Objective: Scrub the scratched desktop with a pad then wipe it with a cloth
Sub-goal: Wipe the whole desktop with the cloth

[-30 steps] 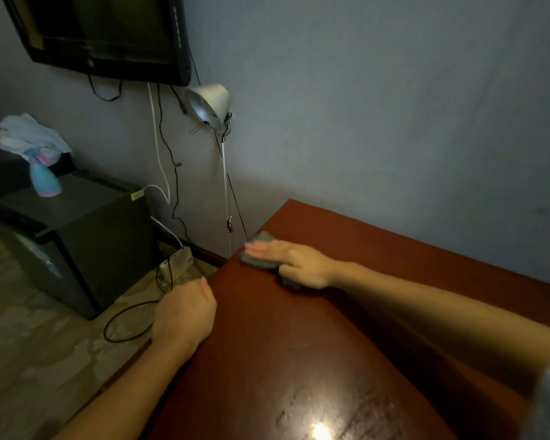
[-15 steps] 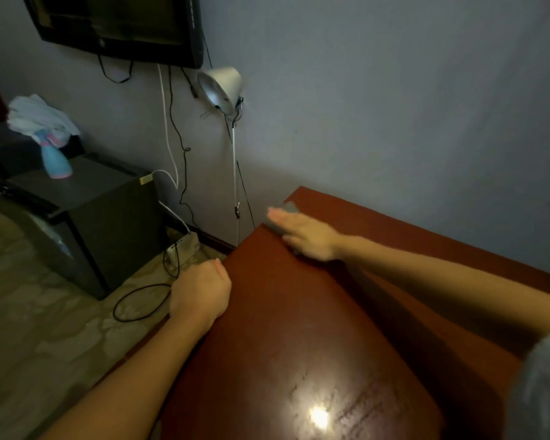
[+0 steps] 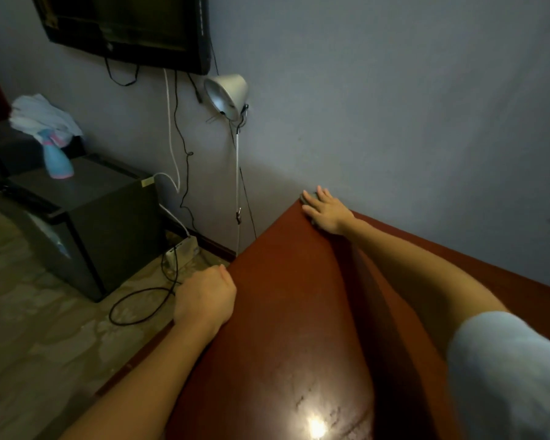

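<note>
The red-brown desktop runs away from me to a far corner by the wall, with scratches and a light glare near its front. My right hand lies flat with straight fingers at that far corner, pressing a grey pad. Only a sliver of the pad shows past the fingers. My left hand sits at the desk's left edge, fingers curled over it. A white cloth is draped over a spray bottle far to the left.
The blue spray bottle stands on a dark cabinet at the left. A clamp lamp and cables hang on the wall under a screen. A power strip and a looped black cable lie on the floor.
My right hand has slid the pad away from me, from near the left edge up into the desk's far corner. My left hand has stayed on the left edge.
</note>
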Tool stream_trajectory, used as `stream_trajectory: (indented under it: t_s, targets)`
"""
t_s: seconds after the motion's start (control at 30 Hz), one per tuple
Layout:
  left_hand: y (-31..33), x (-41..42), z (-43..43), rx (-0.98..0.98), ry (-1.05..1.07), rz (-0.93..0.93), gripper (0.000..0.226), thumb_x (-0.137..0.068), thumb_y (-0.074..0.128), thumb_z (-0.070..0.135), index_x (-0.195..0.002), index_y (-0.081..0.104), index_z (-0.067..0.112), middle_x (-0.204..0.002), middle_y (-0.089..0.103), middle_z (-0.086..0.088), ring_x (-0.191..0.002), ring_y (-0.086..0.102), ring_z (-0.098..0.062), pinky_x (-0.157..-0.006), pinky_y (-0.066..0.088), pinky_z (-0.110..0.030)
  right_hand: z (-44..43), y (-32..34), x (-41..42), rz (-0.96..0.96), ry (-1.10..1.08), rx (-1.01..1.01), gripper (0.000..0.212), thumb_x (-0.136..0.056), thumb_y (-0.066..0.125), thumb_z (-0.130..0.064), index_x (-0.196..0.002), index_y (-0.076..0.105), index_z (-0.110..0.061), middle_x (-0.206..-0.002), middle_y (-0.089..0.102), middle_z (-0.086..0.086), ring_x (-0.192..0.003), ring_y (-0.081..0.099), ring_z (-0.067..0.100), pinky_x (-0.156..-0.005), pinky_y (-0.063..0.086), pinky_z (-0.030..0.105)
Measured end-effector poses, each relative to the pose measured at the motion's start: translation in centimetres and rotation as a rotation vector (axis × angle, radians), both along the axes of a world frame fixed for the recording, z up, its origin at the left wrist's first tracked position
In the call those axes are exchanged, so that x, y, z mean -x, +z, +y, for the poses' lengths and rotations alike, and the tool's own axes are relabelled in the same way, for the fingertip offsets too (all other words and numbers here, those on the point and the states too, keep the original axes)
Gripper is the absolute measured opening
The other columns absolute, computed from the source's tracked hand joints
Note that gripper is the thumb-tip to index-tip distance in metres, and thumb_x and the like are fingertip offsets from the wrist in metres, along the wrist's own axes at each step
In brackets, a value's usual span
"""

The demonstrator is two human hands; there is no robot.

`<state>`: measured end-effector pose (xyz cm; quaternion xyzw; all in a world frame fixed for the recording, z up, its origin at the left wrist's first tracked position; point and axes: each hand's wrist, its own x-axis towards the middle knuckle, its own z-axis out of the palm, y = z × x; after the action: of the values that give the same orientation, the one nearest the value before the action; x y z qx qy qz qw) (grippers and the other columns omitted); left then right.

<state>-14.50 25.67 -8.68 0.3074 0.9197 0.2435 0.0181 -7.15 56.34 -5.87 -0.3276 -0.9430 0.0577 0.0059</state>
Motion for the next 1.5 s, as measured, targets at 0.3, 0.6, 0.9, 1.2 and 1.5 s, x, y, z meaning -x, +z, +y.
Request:
stream_trajectory:
  t_s: [0.3, 0.6, 0.9, 1.2, 1.5]
  targets:
    - [0.2, -0.1, 0.1, 0.002, -0.031, 0.008, 0.045, -0.102, 0.025, 0.027, -0.101, 0.066, 0.008, -0.104, 0.068, -0.016, -0.096, 0.063, -0.034, -0.081, 0.048, -0.038, -17.6, -0.8, -3.6, 0.065, 0.685, -0.095, 0.059, -0.1, 0.023, -0.04, -0.151, 0.006, -0.016, -0.159, -0.002, 0.006, -0.147, -0.004, 0.015, -0.116, -0.005, 0.025]
    - [-0.1, -0.1, -0.1, -0.018, -0.02, 0.017, 0.055, -0.102, 0.019, 0.03, -0.077, 0.064, 0.01, -0.077, 0.065, -0.009, -0.072, 0.062, -0.025, -0.072, 0.052, -0.037, -4.8, 0.4, -2.0, -0.024, 0.153, -0.056, 0.058, -0.104, 0.02, -0.038, -0.152, 0.002, -0.011, -0.159, -0.005, 0.013, -0.147, -0.005, 0.023, -0.117, -0.006, 0.03]
    - [0.7, -0.4, -0.1, 0.087, 0.002, 0.007, 0.046, -0.102, 0.026, 0.028, -0.099, 0.067, 0.007, -0.103, 0.068, -0.016, -0.096, 0.064, -0.033, -0.083, 0.049, -0.036, -18.1, -0.7, -2.8, 0.054, 0.437, -0.083, 0.061, -0.101, 0.023, -0.039, -0.152, 0.003, -0.012, -0.159, -0.005, 0.011, -0.147, -0.004, 0.02, -0.117, -0.003, 0.029]
    - [4.2, 1.3, -11.7, 0.138, -0.148, 0.056, 0.03, -0.102, 0.036, 0.031, -0.114, 0.059, 0.018, -0.097, 0.059, 0.0, -0.081, 0.056, -0.012, -0.063, 0.043, -0.026, -14.7, 0.1, -3.0, -0.056, 0.279, -0.098, 0.069, -0.095, 0.014, -0.05, -0.153, 0.0, -0.015, -0.159, -0.007, 0.012, -0.146, -0.013, 0.025, -0.116, -0.011, 0.03]
    - [1.6, -4.0, -19.8, 0.194, -0.234, 0.042, 0.072, -0.089, 0.032, 0.068, -0.148, 0.027, 0.027, -0.143, 0.041, -0.001, -0.126, 0.044, -0.02, -0.099, 0.042, -0.035, -27.1, 0.0, -3.5, -0.036, 0.497, -0.108, 0.071, -0.09, 0.008, -0.047, -0.151, -0.004, -0.014, -0.159, -0.009, 0.009, -0.147, -0.01, 0.021, -0.115, -0.009, 0.029]
